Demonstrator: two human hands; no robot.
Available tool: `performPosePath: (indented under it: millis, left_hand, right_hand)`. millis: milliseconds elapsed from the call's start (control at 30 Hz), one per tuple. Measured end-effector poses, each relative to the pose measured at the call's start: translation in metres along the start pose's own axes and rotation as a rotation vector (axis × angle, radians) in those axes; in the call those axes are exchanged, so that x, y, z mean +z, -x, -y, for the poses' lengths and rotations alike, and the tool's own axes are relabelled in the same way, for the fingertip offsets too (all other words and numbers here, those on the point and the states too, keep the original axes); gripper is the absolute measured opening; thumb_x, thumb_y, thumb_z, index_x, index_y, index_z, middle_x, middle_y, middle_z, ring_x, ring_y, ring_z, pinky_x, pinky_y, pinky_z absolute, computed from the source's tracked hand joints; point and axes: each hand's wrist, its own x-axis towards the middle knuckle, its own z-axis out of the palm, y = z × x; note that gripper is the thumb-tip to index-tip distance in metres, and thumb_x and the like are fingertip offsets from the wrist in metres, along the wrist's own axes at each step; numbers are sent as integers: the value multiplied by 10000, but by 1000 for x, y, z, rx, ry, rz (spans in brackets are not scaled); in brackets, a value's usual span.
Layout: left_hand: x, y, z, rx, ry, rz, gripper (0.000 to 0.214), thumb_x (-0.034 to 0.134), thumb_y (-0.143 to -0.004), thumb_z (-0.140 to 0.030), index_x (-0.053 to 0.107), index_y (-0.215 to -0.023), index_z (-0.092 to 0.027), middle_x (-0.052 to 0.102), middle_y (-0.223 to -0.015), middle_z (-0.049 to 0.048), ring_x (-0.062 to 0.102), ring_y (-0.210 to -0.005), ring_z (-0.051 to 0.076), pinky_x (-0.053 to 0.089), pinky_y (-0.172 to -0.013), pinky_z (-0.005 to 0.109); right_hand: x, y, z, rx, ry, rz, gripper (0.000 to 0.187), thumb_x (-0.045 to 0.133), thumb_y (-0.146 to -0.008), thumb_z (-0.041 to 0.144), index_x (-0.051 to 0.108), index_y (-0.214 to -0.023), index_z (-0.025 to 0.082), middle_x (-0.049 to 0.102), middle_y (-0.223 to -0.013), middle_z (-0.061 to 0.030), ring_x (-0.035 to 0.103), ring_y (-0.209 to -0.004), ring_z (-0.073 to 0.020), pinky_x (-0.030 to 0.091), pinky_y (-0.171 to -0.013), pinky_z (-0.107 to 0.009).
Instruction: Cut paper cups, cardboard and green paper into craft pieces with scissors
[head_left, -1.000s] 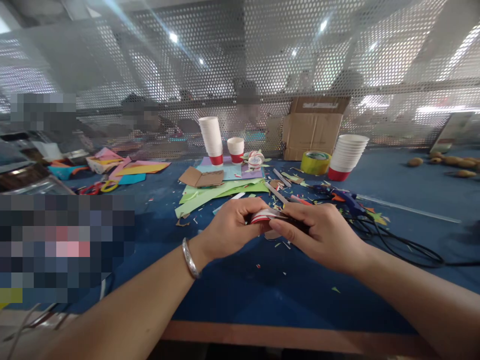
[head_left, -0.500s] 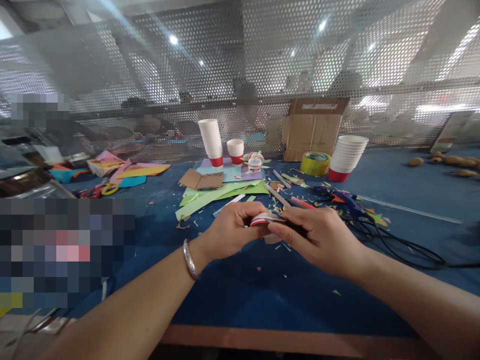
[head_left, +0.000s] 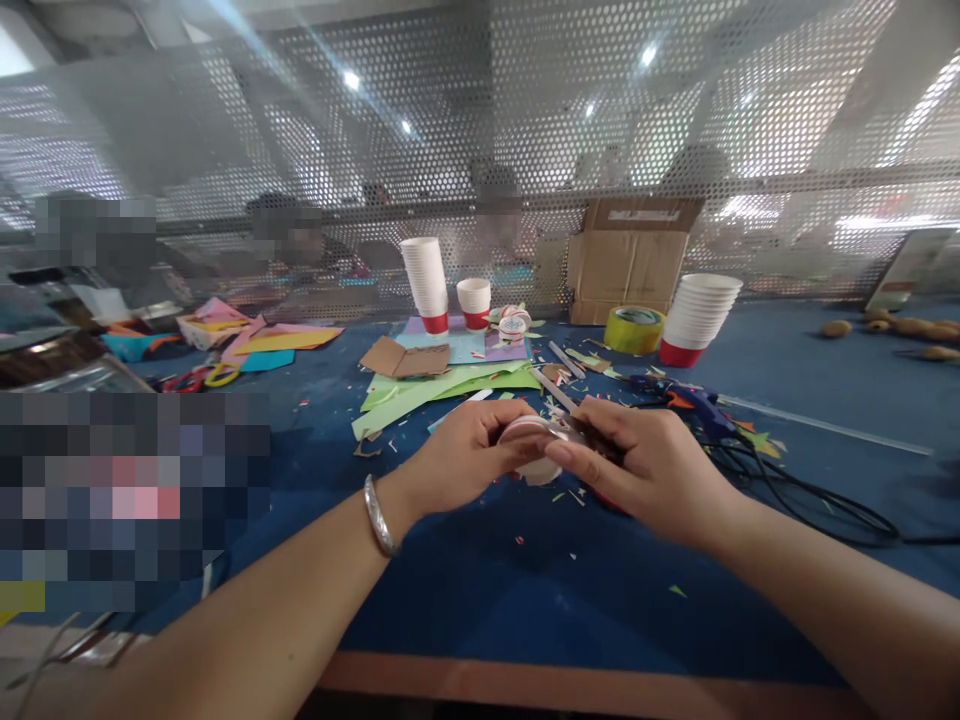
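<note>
My left hand (head_left: 469, 450), with a silver bangle at the wrist, pinches a curved white paper piece (head_left: 525, 428) with red stripes, seemingly cut from a paper cup. A pale rounded part of it shows below the fingers. My right hand (head_left: 645, 465) is closed round a pair of scissors (head_left: 611, 500). Only a bit of red handle and some metal by the paper's edge show; the fingers hide the rest. Both hands meet above the blue table, just in front of green paper sheets (head_left: 450, 385) and small scraps.
Behind stand stacked paper cups (head_left: 424, 280), a shorter stack (head_left: 474, 300), more cups (head_left: 701, 315), yellow tape (head_left: 634, 330) and a cardboard box (head_left: 634, 265). A blue glue gun (head_left: 697, 405) with black cable lies right. Coloured paper (head_left: 292, 345) lies left, before a perforated metal screen (head_left: 450, 120).
The striped paper piece has turned, so more of its pale face shows below my fingers. Red handle now shows beneath my right hand instead of above it. Both hands stay nearly in place.
</note>
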Motion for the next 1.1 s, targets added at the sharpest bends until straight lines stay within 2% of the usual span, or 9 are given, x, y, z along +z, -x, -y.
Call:
performPosePath:
  millis: [67, 167, 300, 533, 733, 833, 1000, 1100]
  left_hand:
    - [0, 0, 0, -57, 43, -29, 365, 706, -854, -504, 573, -878, -165, 527, -711, -32, 451, -583, 84, 351, -525, 220]
    - [1, 0, -2, -65, 81, -61, 383, 734, -835, -490, 580, -988, -174, 557, -778, -24, 486, -618, 86, 388, -547, 214]
    - [3, 0, -5, -41, 104, -40, 321, 713, -864, -450, 607, -948, -158, 553, -759, -22, 470, -624, 81, 369, -542, 203]
    - [2, 1, -10, -81, 57, 9, 301, 675, -890, -432, 605, -831, -145, 490, -647, -44, 403, -556, 70, 304, -493, 205]
    - [1, 1, -11, -119, 60, 11, 302, 694, -873, -436, 640, -883, -139, 515, -658, -37, 410, -559, 72, 298, -492, 206]
    - [0, 1, -8, -154, 151, 0, 310, 743, -831, -425, 640, -880, -137, 546, -683, -24, 427, -570, 73, 288, -503, 213]
    - [-4, 2, -2, -338, 371, 109, 360, 809, -755, -426, 633, -874, -135, 554, -706, -18, 439, -559, 71, 271, -501, 221]
    - [-6, 2, -1, -393, 417, 136, 352, 808, -757, -410, 648, -893, -128, 558, -727, -7, 458, -582, 76, 277, -512, 223]
  right_hand:
    - [-2, -1, -2, 15, -41, -33, 486, 549, -926, 609, 407, -680, 214, 360, -591, 61, 327, -544, -96, 253, -501, -257]
    - [-4, -2, -3, 23, -96, -57, 425, 575, -935, 545, 449, -706, 210, 398, -630, 48, 362, -590, -109, 277, -529, -264]
    - [-5, -3, -3, 9, -145, -10, 281, 576, -953, 421, 551, -788, 194, 517, -702, 16, 454, -657, -133, 329, -567, -269]
    - [-4, -5, -4, -15, -165, 114, 278, 546, -964, 386, 569, -773, 185, 512, -714, 16, 476, -681, -135, 360, -595, -265]
    - [-4, -8, -5, -39, -160, 191, 282, 500, -995, 367, 579, -797, 183, 539, -729, 9, 482, -714, -141, 380, -647, -267]
    - [-5, -7, -4, -35, -207, 209, 282, 500, -995, 386, 581, -812, 187, 520, -730, 17, 464, -703, -136, 373, -630, -258]
    - [-6, -4, 1, -14, -343, 303, 323, 526, -986, 458, 559, -810, 189, 398, -604, 69, 365, -554, -99, 315, -539, -244]
    - [-7, -4, 2, 6, -393, 362, 315, 538, -986, 463, 549, -838, 186, 351, -575, 93, 316, -500, -79, 291, -522, -243]
